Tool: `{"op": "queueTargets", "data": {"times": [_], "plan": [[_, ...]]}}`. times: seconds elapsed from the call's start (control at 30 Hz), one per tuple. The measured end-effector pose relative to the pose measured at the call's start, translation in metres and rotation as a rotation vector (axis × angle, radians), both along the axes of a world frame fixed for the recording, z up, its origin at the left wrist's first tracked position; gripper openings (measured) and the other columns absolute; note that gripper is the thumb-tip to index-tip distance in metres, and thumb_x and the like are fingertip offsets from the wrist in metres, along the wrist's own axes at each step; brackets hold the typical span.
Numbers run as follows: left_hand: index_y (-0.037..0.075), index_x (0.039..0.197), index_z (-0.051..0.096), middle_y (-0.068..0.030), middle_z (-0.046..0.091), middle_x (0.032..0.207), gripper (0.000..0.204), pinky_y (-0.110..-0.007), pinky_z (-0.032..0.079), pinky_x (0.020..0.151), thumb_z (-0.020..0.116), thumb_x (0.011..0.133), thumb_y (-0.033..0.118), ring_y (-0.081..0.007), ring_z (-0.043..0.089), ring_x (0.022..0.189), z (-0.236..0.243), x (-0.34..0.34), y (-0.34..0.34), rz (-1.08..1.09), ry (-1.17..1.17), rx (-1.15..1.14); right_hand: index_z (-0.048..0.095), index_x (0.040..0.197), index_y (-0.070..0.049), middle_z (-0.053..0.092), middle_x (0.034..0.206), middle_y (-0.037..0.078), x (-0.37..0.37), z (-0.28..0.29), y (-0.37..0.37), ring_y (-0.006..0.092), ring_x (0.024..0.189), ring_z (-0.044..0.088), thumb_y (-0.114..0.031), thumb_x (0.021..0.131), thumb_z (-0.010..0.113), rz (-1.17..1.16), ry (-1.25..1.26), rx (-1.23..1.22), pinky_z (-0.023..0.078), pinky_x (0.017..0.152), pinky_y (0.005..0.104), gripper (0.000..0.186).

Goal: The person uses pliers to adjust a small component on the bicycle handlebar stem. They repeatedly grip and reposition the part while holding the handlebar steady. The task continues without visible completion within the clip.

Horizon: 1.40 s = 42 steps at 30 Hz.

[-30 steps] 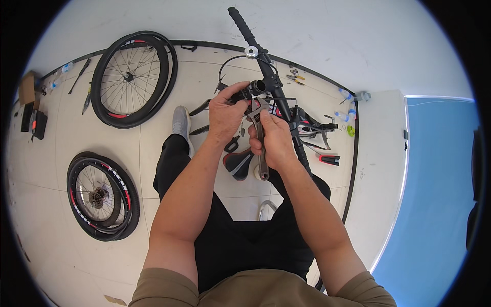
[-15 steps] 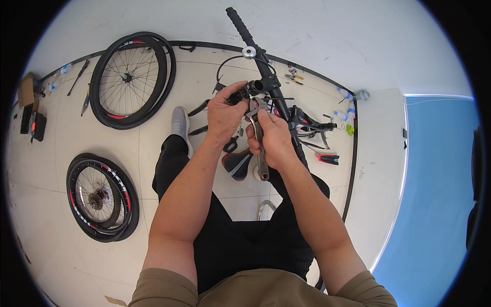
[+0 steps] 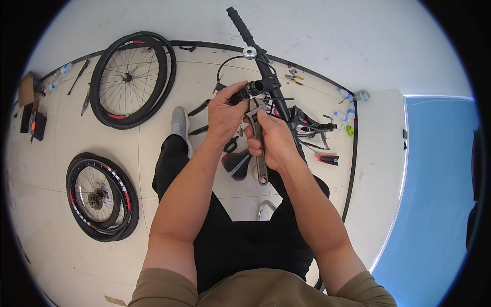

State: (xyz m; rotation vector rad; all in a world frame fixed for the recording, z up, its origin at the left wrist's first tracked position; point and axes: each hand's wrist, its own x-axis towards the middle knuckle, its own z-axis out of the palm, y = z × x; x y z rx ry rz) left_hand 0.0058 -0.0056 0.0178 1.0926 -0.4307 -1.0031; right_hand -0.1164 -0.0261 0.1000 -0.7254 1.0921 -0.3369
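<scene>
My left hand [image 3: 225,115] grips a black metal fitting [image 3: 255,88] beside the handlebar [image 3: 240,25], which carries a silver bell [image 3: 249,52] and cables. My right hand [image 3: 273,138] is wrapped round a steel adjustable wrench [image 3: 261,166], thumb near its head. The wrench's head sits at the fitting, close to my left thumb; whether its jaws touch a nut is too small to tell. Below my hands a black saddle [image 3: 234,166] lies on the floor, and the red, white and black frame [image 3: 319,130] is behind them to the right.
Wheels lie at upper left [image 3: 128,77] and lower left [image 3: 96,199]. A cardboard box [image 3: 25,91], yellow-handled pliers [image 3: 295,78], bottles [image 3: 340,115] and a black-and-red part [image 3: 328,159] are on the floor. A white ledge [image 3: 373,153] runs along the right.
The wrench's handle end has shifted slightly downward between my hands, with my right hand still on it. My left hand stays on the fitting, nearly unmoved.
</scene>
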Motion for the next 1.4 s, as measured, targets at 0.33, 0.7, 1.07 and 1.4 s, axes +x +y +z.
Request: {"op": "queueTargets", "data": {"times": [0.33,0.7,1.07,1.4], "plan": [[0.003,0.126,0.067,-0.0033,0.07,0.092,0.04,-0.022,0.051,0.054,0.07,0.086,0.0,-0.0078,0.063,0.071,0.004,0.002,0.001,-0.012,0.008,0.026,0.058,0.104,0.0,0.057,0.074,0.006,0.001,-0.002,0.002,0.0113,0.052,0.046,-0.032,0.106,0.049,0.038,0.003,-0.044,0.033,0.043,0.0253,0.033],[0.002,0.124,0.067,-0.003,0.069,0.09,0.039,-0.022,0.052,0.054,0.07,0.086,-0.002,-0.0075,0.063,0.071,0.002,0.002,0.0,-0.021,0.018,0.016,0.057,0.104,-0.001,0.057,0.077,0.007,-0.003,-0.01,0.001,0.0113,0.053,0.045,-0.024,0.106,0.049,0.017,-0.024,-0.067,0.034,0.045,0.026,0.024],[0.003,0.125,0.066,-0.0038,0.07,0.094,0.038,-0.023,0.056,0.058,0.069,0.088,-0.001,-0.0099,0.066,0.077,0.004,0.002,0.001,-0.027,0.035,0.011,0.058,0.106,-0.001,0.058,0.08,0.008,-0.013,-0.016,-0.009,0.0112,0.055,0.045,-0.022,0.105,0.05,0.033,-0.22,0.08,0.034,0.046,0.0255,0.023],[0.002,0.126,0.065,-0.0054,0.07,0.099,0.037,-0.024,0.058,0.066,0.067,0.089,-0.002,-0.011,0.067,0.08,-0.007,0.002,-0.003,0.01,-0.063,0.013,0.059,0.107,-0.002,0.059,0.077,0.006,-0.004,-0.012,-0.006,0.0096,0.053,0.046,-0.027,0.103,0.056,0.058,-0.109,-0.047,0.033,0.045,0.0234,0.025]]}}
